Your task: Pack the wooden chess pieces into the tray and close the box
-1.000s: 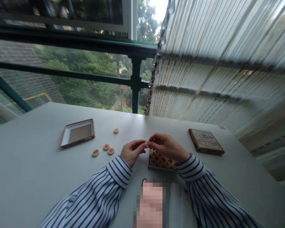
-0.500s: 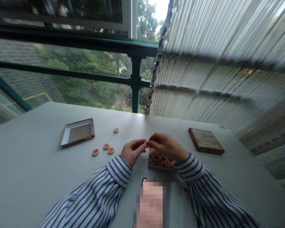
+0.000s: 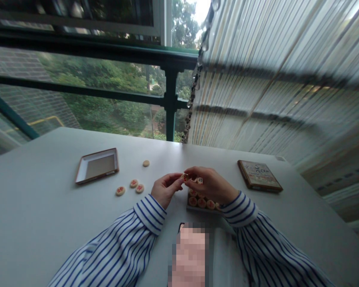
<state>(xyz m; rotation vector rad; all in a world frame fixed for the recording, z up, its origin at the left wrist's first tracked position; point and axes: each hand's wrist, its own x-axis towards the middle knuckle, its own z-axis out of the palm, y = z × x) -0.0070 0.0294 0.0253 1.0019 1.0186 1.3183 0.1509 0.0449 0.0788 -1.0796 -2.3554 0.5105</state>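
Between the fingertips of my left hand (image 3: 166,189) and my right hand (image 3: 211,184), a small round xiangqi piece (image 3: 184,177) with a red mark is pinched from both sides. Both hands are closed on it, just above the table. Below my right hand is a shallow box of xiangqi pieces (image 3: 201,203), set in rows with red characters facing up; the hand hides much of it. To the left of my left hand lie loose pieces: three red-marked xiangqi pieces (image 3: 133,183) close together and one blank-faced piece (image 3: 146,163) farther back.
An open, shallow box lid (image 3: 101,165) lies at the left on the white table (image 3: 62,215). A closed, printed box (image 3: 259,175) is at the right. A phone (image 3: 191,255) with a blurred-out screen lies in front, beside a clear plastic sheet (image 3: 227,259). Window and striped curtain stand behind.
The piece has turned slightly between my fingertips. My right fingers have shifted a little, and another piece with a dark character now shows by them. The loose pieces stay put.
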